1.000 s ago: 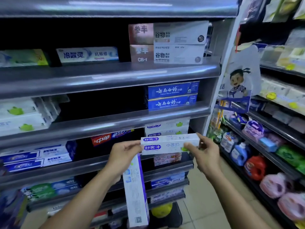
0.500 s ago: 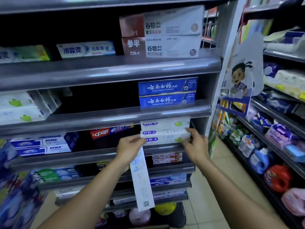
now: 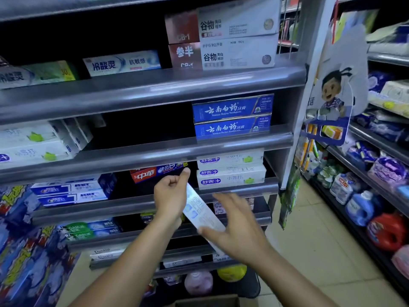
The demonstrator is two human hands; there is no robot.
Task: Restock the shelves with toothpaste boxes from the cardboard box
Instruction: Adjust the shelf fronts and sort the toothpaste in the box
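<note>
My left hand (image 3: 171,196) grips the top end of a white and blue toothpaste box (image 3: 200,210) that hangs slanting down to the right in front of the shelves. My right hand (image 3: 234,224), blurred, has its fingers spread and touches the lower part of that box. A stack of three white toothpaste boxes (image 3: 231,171) with green marks lies on the third shelf (image 3: 241,191), just above and right of my hands. The rim of the cardboard box (image 3: 205,301) shows at the bottom edge.
Grey shelves hold more toothpaste: blue boxes (image 3: 232,116) above, red and white boxes (image 3: 221,38) on top, a red box (image 3: 155,173) left of the white stack. Detergent bottles (image 3: 363,207) fill the right aisle shelves. A blue patterned pack (image 3: 28,251) stands at the left.
The white box that both hands held level now lies on the third-shelf stack. My right hand has drawn back from it and come down to the box hanging from my left hand.
</note>
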